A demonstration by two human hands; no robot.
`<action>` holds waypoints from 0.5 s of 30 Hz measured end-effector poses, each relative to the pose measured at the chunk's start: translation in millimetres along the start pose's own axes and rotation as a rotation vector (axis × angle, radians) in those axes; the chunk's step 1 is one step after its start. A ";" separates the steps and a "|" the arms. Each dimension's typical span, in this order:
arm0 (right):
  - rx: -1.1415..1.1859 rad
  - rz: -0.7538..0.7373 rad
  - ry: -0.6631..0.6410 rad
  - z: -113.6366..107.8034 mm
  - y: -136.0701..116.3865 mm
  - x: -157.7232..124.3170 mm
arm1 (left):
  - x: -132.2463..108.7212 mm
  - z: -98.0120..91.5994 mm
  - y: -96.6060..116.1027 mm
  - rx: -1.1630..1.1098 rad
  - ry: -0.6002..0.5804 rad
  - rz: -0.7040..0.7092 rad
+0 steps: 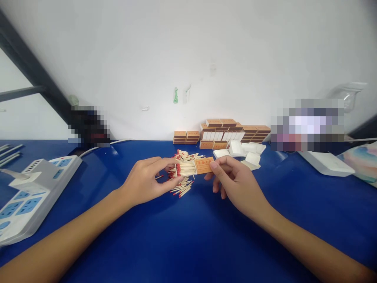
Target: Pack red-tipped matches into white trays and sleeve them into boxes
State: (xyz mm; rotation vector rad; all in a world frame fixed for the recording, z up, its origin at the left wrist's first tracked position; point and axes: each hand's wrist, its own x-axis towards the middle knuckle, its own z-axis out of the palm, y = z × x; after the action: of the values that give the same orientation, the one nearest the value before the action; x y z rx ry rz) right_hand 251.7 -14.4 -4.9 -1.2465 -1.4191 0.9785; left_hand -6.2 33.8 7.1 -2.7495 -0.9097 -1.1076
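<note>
Between my hands is a matchbox, partly slid apart above the blue table [188, 236]. My left hand [151, 175] grips the end of its inner tray [186, 169], which is filled with red-tipped matches. The orange printed sleeve [204, 166] covers the tray's right part and is pinched at its right end by my right hand [232, 177], thumb on top. Behind and below the box lies a heap of loose matches [184, 189], partly hidden by the box and my left fingers.
Stacked matchboxes [220, 133] stand along the wall at the back. Several empty white trays [235, 148] lie in front of them. A white power strip [50, 192] lies at left; a white box-shaped object [328, 163] lies at right. Two areas at the back are pixelated.
</note>
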 end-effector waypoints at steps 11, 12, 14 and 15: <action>-0.031 -0.091 -0.077 -3.9 7.4 -0.4 | 0.7 0.2 -5.6 0.060 0.001 0.095; -0.034 -0.095 -0.096 -4.5 7.5 -0.8 | 0.8 0.3 -5.5 0.058 0.002 0.096; -0.044 -0.111 -0.125 -5.5 7.7 -2.0 | 1.2 0.4 -4.9 0.056 0.007 0.092; -0.053 -0.122 -0.133 -5.9 7.6 -2.7 | 1.4 0.4 -4.5 0.060 0.010 0.086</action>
State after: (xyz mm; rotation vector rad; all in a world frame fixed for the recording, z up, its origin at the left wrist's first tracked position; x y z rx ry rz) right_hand 259.0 -16.1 -11.5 -1.1361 -1.6150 0.9602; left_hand -7.5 38.3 6.8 -2.7041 -0.8014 -1.0618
